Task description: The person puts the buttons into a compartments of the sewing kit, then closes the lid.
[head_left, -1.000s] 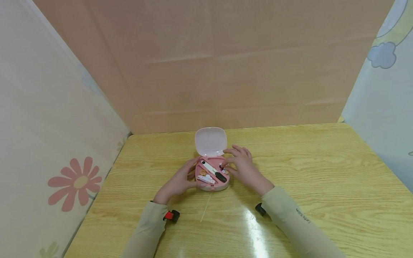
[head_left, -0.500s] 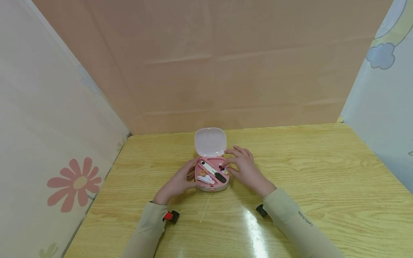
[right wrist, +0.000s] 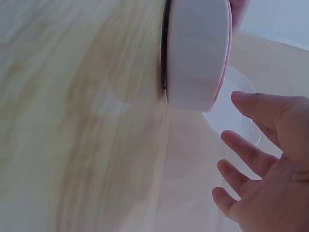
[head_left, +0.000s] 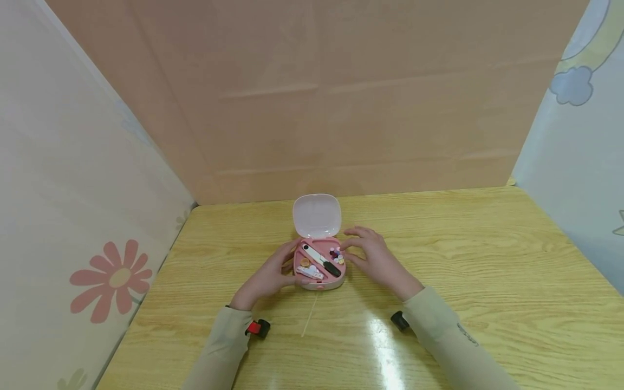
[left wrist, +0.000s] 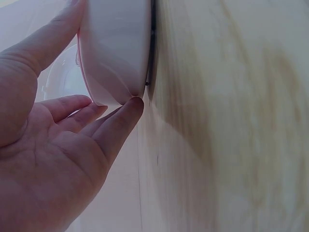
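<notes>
A small pink case (head_left: 332, 284) stands on the table, its pale lid (head_left: 317, 215) raised at the back. My left hand (head_left: 270, 274) holds its left side, thumb at the front and fingers toward the back; the left wrist view shows fingertips on the white wall (left wrist: 113, 53). Across the middle compartment lies a white tool with a black handle (head_left: 332, 268). The left compartment has a yellow ring (head_left: 304, 262) and a white-and-pink piece (head_left: 310, 273). Several small coloured pieces (head_left: 336, 255) fill the right one. My right hand (head_left: 376, 259), fingers spread, hovers beside that edge, holding nothing.
A thin pale strip (head_left: 309, 315) lies on the wooden table (head_left: 463, 260) in front of the case. A beige backdrop (head_left: 317, 108) rises behind the table, and patterned panels flank it left and right.
My right hand has drawn back to the right from the case's right compartment, so the small coloured pieces show more fully. The left hand keeps its hold on the case.
</notes>
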`<state>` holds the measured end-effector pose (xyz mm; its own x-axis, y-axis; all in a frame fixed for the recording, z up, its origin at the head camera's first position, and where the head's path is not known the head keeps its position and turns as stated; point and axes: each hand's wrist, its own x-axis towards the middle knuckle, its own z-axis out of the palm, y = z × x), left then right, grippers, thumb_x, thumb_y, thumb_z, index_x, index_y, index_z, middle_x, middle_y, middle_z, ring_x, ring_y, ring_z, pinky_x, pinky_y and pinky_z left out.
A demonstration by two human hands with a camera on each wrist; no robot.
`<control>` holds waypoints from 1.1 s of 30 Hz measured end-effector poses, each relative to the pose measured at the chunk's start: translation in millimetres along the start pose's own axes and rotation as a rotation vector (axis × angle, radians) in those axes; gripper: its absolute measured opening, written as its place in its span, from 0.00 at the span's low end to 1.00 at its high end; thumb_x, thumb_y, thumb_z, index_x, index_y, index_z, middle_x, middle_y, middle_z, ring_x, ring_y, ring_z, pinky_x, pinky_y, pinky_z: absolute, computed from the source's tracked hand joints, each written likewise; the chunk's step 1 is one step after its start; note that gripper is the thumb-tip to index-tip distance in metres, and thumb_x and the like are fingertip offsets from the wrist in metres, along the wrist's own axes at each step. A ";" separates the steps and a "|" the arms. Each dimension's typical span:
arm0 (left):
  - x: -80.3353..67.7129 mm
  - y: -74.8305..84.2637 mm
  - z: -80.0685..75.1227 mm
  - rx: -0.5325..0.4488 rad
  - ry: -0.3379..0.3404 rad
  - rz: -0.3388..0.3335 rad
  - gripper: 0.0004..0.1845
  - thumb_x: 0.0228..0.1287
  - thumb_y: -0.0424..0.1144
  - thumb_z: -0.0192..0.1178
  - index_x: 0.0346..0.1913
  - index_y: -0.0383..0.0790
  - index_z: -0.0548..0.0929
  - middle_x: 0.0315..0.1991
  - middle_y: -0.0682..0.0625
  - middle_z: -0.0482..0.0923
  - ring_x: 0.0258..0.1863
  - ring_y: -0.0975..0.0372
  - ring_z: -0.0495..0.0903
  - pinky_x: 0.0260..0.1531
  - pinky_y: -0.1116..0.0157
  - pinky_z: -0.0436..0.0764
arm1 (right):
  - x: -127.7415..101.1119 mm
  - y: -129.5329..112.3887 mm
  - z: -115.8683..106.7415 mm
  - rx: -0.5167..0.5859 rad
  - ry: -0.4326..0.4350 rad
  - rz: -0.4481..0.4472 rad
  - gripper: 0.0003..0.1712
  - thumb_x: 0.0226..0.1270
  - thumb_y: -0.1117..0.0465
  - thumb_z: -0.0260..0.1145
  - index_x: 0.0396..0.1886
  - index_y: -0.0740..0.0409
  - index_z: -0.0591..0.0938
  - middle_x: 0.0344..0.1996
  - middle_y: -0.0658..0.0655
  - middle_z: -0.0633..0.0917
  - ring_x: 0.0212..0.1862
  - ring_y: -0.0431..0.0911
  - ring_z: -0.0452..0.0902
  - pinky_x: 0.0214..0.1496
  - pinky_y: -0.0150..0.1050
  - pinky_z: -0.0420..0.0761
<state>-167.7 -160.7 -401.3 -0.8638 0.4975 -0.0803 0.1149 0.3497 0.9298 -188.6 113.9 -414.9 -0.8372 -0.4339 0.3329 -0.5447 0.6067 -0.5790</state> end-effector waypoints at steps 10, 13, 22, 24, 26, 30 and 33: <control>-0.4 0.7 0.4 -0.001 0.006 0.020 0.46 0.56 0.29 0.68 0.75 0.39 0.53 0.73 0.39 0.51 0.70 0.45 0.55 0.65 0.48 0.60 | -11.9 9.4 -7.4 0.082 -0.065 0.085 0.10 0.68 0.60 0.64 0.47 0.57 0.83 0.61 0.61 0.74 0.64 0.59 0.65 0.66 0.57 0.63; -0.4 1.0 1.1 -0.003 0.014 0.014 0.47 0.56 0.28 0.68 0.75 0.39 0.53 0.73 0.40 0.52 0.70 0.46 0.55 0.65 0.48 0.61 | -14.0 13.7 -9.4 0.084 -0.078 0.101 0.11 0.68 0.60 0.63 0.48 0.57 0.82 0.61 0.60 0.74 0.64 0.58 0.65 0.66 0.56 0.63; -0.6 1.0 0.1 0.005 0.007 0.032 0.46 0.57 0.29 0.68 0.74 0.37 0.54 0.72 0.39 0.52 0.69 0.45 0.55 0.65 0.48 0.61 | -15.2 26.5 -13.2 0.186 -0.081 0.112 0.14 0.67 0.61 0.64 0.51 0.59 0.81 0.59 0.61 0.76 0.63 0.58 0.67 0.65 0.58 0.64; -0.5 0.4 -0.4 0.009 -0.002 0.036 0.46 0.57 0.30 0.68 0.74 0.37 0.53 0.72 0.38 0.52 0.69 0.45 0.55 0.65 0.48 0.61 | -15.2 27.7 -14.8 0.215 -0.085 0.117 0.15 0.67 0.61 0.64 0.52 0.60 0.80 0.58 0.62 0.76 0.63 0.58 0.67 0.65 0.58 0.64; -0.4 0.2 -0.8 0.007 -0.009 0.039 0.46 0.57 0.30 0.67 0.74 0.36 0.52 0.72 0.38 0.51 0.69 0.44 0.55 0.65 0.48 0.61 | -14.9 28.0 -16.7 0.243 -0.090 0.121 0.16 0.68 0.61 0.64 0.53 0.60 0.80 0.58 0.63 0.76 0.63 0.58 0.67 0.65 0.58 0.64; 0.1 1.0 -0.8 -0.006 -0.015 0.046 0.46 0.57 0.29 0.67 0.74 0.35 0.52 0.72 0.38 0.50 0.70 0.44 0.54 0.65 0.48 0.61 | -13.4 26.9 -20.8 0.293 -0.098 0.144 0.17 0.69 0.60 0.62 0.55 0.61 0.79 0.58 0.63 0.76 0.63 0.59 0.67 0.65 0.58 0.64; 0.3 1.8 -1.1 -0.002 -0.020 0.046 0.46 0.57 0.29 0.67 0.74 0.35 0.51 0.72 0.37 0.50 0.70 0.44 0.54 0.65 0.49 0.62 | -11.6 26.8 -22.7 0.327 -0.107 0.172 0.18 0.70 0.60 0.62 0.56 0.62 0.78 0.58 0.62 0.76 0.63 0.59 0.67 0.66 0.57 0.63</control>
<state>-168.3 -160.8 -399.3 -0.8479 0.5282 -0.0449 0.1529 0.3246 0.9334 -194.6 150.3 -417.4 -0.8955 -0.4222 0.1407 -0.3380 0.4395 -0.8322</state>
